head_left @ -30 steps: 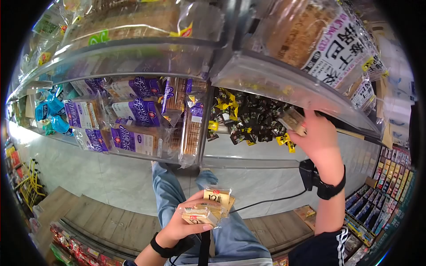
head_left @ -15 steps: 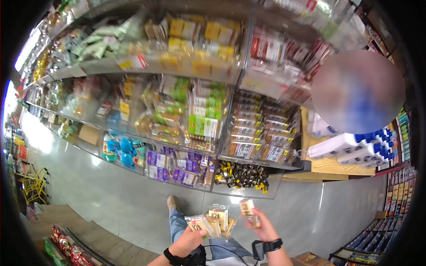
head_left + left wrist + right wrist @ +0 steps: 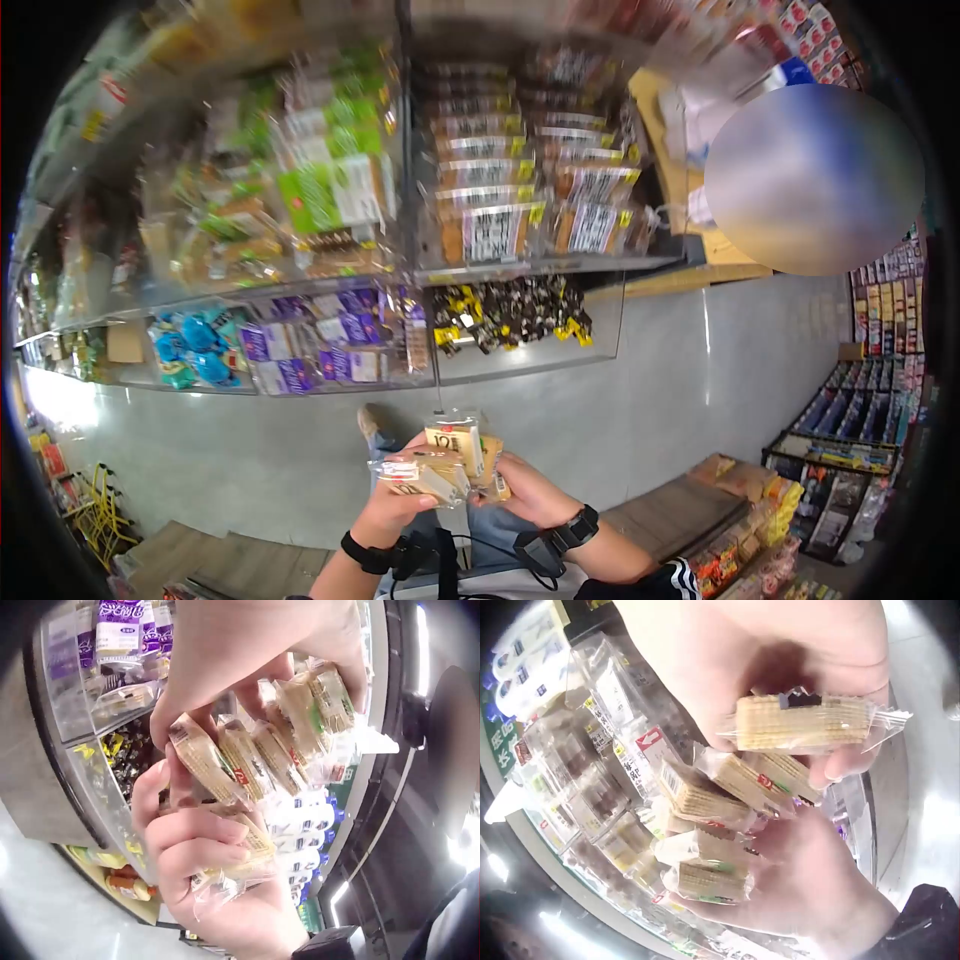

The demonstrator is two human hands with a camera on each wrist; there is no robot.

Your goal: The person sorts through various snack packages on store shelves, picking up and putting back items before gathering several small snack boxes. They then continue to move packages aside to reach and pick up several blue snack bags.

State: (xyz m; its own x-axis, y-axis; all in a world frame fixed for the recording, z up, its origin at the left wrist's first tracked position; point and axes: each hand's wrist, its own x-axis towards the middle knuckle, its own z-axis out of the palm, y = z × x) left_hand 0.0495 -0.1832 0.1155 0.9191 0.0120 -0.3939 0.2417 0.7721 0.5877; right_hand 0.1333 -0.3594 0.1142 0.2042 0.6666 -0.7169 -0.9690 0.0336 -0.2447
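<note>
Several clear-wrapped wafer packs (image 3: 455,440) are fanned out in my left hand (image 3: 392,505), its thumb across the lower ones. From the right, my right hand (image 3: 532,492) meets the bundle. The right wrist view has one pack (image 3: 802,724) held between the thumb and fingers of my right hand (image 3: 780,645), just above the packs (image 3: 705,795) in my left hand (image 3: 802,877). In the left wrist view, fingers of my right hand (image 3: 206,847) curl round a pack (image 3: 259,844), below the row of packs (image 3: 240,757) gripped by my left hand (image 3: 255,645).
Ahead stand clear shelf bins with purple-labelled packs (image 3: 350,330), black and yellow sweets (image 3: 510,315), green-labelled packs (image 3: 330,190) and a blue bag (image 3: 205,345). A blurred round patch (image 3: 815,180) covers the upper right. Wooden ledges (image 3: 655,520) lie behind my hands.
My right hand has come from the sweets bin, carrying a pack, to meet my left hand. The view first swung up and back, then shifted so the shelves appear further left.
</note>
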